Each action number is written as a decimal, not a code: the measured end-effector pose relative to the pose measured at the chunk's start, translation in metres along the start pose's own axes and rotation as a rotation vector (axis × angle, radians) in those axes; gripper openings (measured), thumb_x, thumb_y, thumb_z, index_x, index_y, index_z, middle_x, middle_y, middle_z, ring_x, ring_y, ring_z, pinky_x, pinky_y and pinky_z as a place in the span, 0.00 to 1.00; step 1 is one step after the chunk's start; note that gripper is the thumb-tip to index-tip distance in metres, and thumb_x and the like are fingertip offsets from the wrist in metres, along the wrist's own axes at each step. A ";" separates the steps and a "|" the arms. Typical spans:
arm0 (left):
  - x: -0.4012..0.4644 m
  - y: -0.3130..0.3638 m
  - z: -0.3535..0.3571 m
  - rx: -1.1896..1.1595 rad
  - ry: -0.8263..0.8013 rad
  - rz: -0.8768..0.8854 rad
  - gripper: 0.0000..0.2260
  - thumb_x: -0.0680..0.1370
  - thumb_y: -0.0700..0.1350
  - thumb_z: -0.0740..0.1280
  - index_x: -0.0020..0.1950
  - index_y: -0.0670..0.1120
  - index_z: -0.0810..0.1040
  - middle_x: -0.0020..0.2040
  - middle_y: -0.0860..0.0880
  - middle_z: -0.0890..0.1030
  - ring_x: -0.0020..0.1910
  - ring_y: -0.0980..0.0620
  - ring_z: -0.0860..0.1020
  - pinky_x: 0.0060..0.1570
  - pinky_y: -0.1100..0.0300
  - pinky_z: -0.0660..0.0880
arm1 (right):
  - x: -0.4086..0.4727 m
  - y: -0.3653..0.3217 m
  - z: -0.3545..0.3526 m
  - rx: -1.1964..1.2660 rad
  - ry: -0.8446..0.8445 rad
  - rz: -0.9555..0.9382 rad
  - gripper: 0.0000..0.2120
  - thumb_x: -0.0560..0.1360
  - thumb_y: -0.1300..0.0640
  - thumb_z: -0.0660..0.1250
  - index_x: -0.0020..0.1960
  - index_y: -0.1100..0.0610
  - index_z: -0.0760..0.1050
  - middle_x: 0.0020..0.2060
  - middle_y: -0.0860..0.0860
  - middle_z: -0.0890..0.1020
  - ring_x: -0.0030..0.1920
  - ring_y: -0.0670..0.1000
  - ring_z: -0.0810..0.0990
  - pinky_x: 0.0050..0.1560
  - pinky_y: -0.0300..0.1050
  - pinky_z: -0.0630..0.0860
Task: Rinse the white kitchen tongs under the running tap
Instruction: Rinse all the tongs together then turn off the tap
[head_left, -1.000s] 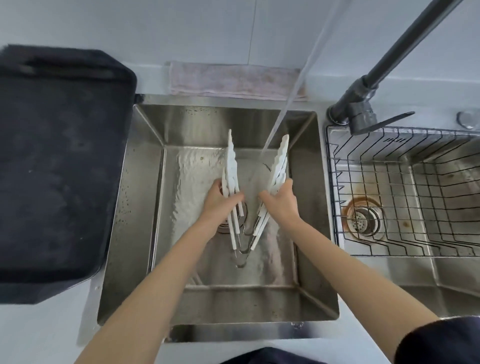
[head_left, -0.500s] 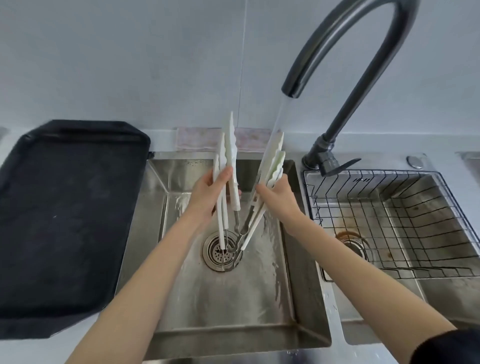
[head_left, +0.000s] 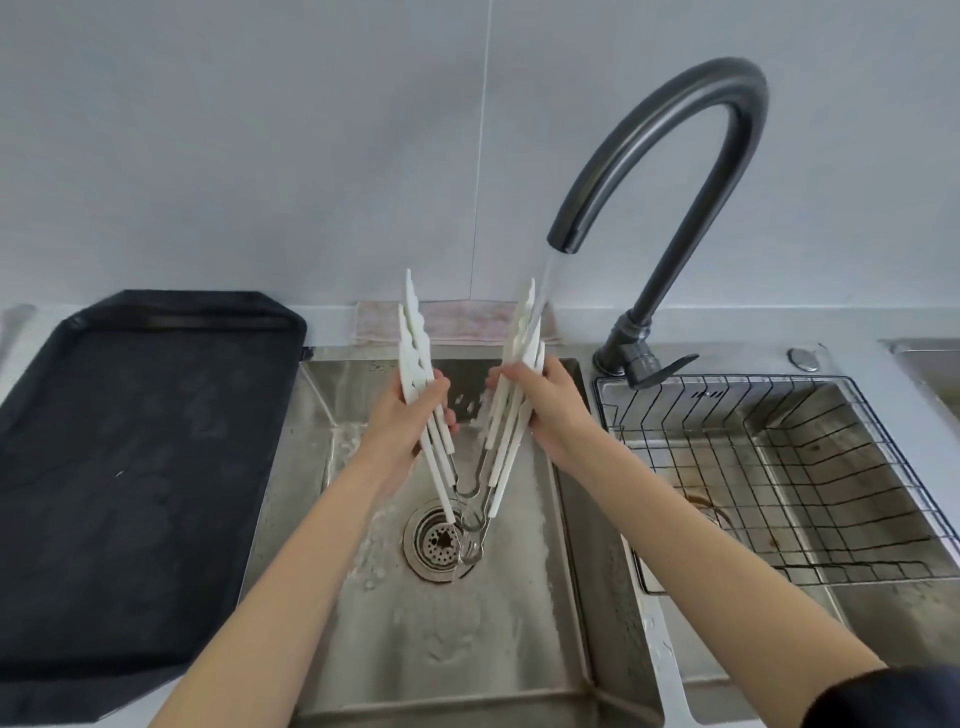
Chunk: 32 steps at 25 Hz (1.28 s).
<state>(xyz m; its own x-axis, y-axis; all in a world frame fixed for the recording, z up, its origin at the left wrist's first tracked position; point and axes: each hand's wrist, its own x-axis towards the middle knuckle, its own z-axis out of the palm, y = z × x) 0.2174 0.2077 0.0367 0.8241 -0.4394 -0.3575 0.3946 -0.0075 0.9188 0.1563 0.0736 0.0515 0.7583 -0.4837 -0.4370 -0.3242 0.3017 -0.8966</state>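
Note:
Several white kitchen tongs (head_left: 415, 343) are held spread in a V above the left sink basin (head_left: 524, 613), tips up and metal hinges down over the drain (head_left: 436, 543). My left hand (head_left: 410, 421) grips the left arms. My right hand (head_left: 550, 402) grips the right arms. Water pours from the dark curved tap (head_left: 675, 119) onto the tips of the right arms, and it runs down them.
A black tray (head_left: 135, 467) lies on the counter to the left. The right basin holds a black wire basket (head_left: 779, 478). A pinkish cloth (head_left: 467, 322) lies along the back edge behind the sink. The tap's lever (head_left: 660, 369) points right.
The tongs have risen and spread wider, so the right tips now meet the stream near the spout. The view has tilted up, which brings the whole tap into sight.

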 end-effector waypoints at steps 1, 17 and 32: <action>0.000 -0.001 -0.002 -0.035 -0.009 -0.007 0.03 0.77 0.39 0.63 0.45 0.46 0.70 0.33 0.49 0.70 0.23 0.59 0.75 0.31 0.62 0.78 | 0.002 -0.001 0.000 0.050 -0.024 -0.012 0.17 0.75 0.60 0.66 0.62 0.59 0.67 0.39 0.52 0.80 0.39 0.50 0.80 0.45 0.46 0.78; -0.006 -0.014 -0.002 0.078 -0.195 -0.091 0.07 0.74 0.44 0.68 0.51 0.51 0.74 0.38 0.51 0.84 0.48 0.44 0.82 0.56 0.44 0.77 | 0.004 0.031 -0.013 -0.007 0.132 -0.006 0.04 0.74 0.62 0.64 0.42 0.57 0.70 0.25 0.50 0.74 0.28 0.49 0.74 0.36 0.45 0.75; 0.014 0.025 0.077 0.382 -0.162 0.227 0.10 0.76 0.56 0.63 0.44 0.50 0.73 0.30 0.50 0.75 0.20 0.61 0.75 0.27 0.70 0.74 | 0.001 0.029 -0.050 0.338 0.225 0.122 0.08 0.75 0.63 0.63 0.38 0.58 0.69 0.27 0.52 0.71 0.25 0.48 0.72 0.30 0.42 0.74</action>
<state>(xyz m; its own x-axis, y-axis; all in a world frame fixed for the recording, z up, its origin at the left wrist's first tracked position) 0.2074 0.1320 0.0674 0.7862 -0.6024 -0.1380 0.0092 -0.2119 0.9773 0.1190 0.0409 0.0215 0.5711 -0.5837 -0.5772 -0.1718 0.6026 -0.7794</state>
